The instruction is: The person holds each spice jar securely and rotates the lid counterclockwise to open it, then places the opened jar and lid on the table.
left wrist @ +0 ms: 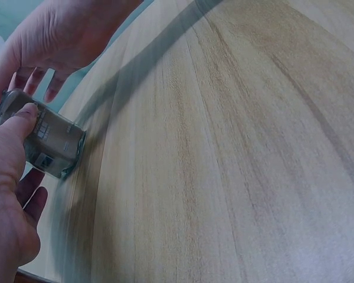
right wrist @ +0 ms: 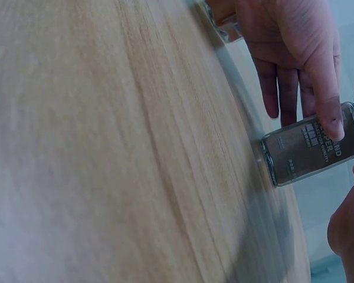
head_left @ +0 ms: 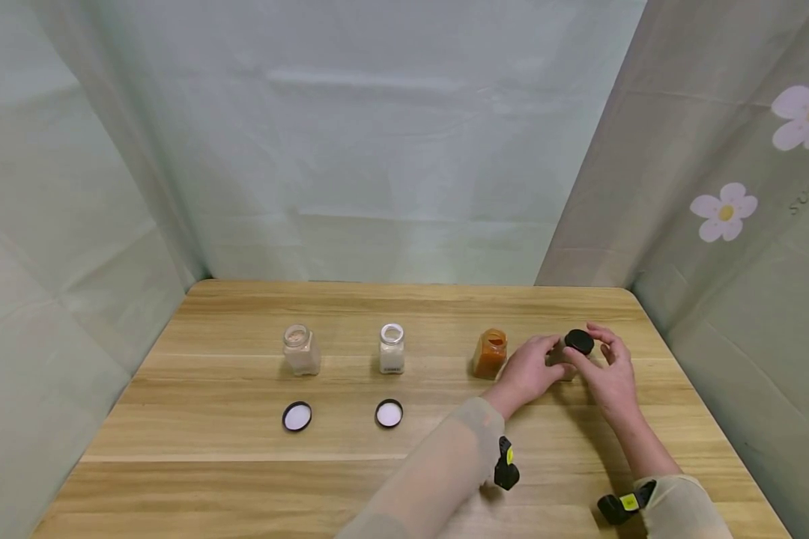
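At the table's right side stands a glass spice jar (right wrist: 310,147) filled with grey-brown powder, white lettering on its face. My left hand (head_left: 527,370) grips the jar's body, thumb laid across the label in the left wrist view. Fingers and thumb of my right hand (head_left: 610,382) are around the black lid (head_left: 580,342) on top of it. Just left of my left hand is a lidless jar of orange powder (head_left: 490,355). In the head view my fingers hide most of the gripped jar.
Two more lidless jars stand further left, one with pale beige powder (head_left: 302,353) and one with white contents (head_left: 392,352). In front of them lie two black-rimmed lids, a left lid (head_left: 297,416) and a right lid (head_left: 389,413), white insides up. Curtains (head_left: 404,150) surround the wooden table (head_left: 209,479).
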Motion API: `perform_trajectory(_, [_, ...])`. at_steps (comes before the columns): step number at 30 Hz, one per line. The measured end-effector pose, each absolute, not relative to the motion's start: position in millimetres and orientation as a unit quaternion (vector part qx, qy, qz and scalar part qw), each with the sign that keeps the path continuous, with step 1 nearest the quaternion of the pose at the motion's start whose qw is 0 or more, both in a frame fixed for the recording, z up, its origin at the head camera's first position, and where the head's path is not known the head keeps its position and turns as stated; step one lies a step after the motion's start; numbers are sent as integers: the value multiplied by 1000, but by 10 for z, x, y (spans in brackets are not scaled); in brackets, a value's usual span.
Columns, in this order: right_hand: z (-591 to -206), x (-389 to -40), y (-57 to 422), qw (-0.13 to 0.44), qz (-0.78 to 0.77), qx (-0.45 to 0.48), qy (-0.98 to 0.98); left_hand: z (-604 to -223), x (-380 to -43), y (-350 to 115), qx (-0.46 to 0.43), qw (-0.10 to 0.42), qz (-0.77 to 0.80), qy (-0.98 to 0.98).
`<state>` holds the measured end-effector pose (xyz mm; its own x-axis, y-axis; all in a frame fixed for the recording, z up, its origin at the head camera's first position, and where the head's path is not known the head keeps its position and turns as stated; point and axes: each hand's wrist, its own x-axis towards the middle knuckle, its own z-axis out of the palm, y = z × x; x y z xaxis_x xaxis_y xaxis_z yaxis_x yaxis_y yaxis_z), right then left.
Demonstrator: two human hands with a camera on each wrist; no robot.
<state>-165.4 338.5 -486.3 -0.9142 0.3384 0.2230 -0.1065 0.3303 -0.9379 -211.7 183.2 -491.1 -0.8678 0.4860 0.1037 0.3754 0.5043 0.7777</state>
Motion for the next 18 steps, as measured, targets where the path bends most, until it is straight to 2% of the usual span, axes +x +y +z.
perform_trajectory(18, [-4872,-1661,3396,196,587,-65,-783,-4905,-2118,1836,252,59,419,870])
